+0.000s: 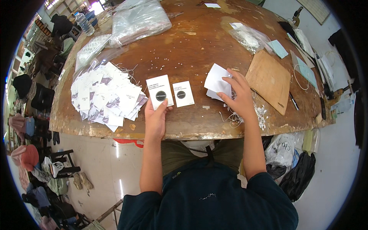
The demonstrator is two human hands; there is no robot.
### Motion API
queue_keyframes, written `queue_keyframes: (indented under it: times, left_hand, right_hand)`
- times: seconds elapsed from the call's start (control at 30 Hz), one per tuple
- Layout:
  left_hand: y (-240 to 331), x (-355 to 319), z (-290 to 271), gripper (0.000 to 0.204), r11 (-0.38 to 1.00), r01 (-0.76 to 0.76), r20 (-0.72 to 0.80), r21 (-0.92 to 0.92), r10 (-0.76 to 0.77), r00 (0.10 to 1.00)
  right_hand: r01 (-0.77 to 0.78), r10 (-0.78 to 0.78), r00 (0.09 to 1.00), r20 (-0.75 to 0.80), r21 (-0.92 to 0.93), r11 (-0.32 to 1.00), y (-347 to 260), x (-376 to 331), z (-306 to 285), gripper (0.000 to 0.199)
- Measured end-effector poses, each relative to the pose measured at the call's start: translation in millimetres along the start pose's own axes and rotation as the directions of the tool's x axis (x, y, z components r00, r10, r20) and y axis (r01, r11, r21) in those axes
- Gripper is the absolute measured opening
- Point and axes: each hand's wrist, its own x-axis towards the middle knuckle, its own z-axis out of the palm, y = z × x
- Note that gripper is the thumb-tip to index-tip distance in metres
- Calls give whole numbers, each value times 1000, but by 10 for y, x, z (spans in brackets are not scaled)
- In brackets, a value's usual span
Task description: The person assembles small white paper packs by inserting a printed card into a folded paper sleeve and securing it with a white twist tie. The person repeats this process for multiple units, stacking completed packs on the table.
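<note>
In my left hand (157, 113) is a white printed card (160, 87) with a black round spot, the thumb pressed on its face just below the spot. A smaller but similar white card (184, 95) lies flat on the table just to its right. My right hand (239, 94) is over a small stack of blank white cards (217, 78), thumb and fingers spread apart, fingertips touching the stack's right and lower edges. The top card sits askew over those beneath. Beside my left hand spreads a large heap of white tags (103, 96) with grey print and strings.
White strings (260, 115) lie near my right wrist, beside a wooden board (268, 81) and a pen (294, 101). Clear plastic bags (140, 19) and a water bottle (84, 23) stand far left. Another bag (249, 38) lies far right. Small white bits dot the brown table (191, 46).
</note>
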Motion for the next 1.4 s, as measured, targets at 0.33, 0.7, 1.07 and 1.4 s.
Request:
queue_keyframes:
  times: [0.33, 0.7, 1.07, 1.4]
  left_hand:
    - [-87, -201, 319, 46, 943, 233, 272, -239, -166, 948]
    - [-267, -272, 381, 37, 987, 159, 205, 18, -159, 966]
    - [-248, -300, 339, 36, 992, 85, 225, 94, -105, 969]
    - [-242, -331, 338, 32, 994, 46, 198, 102, -65, 978]
  right_hand:
    - [343, -376, 902, 214, 177, 923, -714, 88, 152, 53]
    - [-564, 547, 761, 348, 772, 293, -837, -153, 500, 25]
    - [-532, 567, 762, 312, 801, 275, -944, -114, 496, 20]
    - [-515, 554, 772, 312, 817, 259, -956, -131, 492, 20]
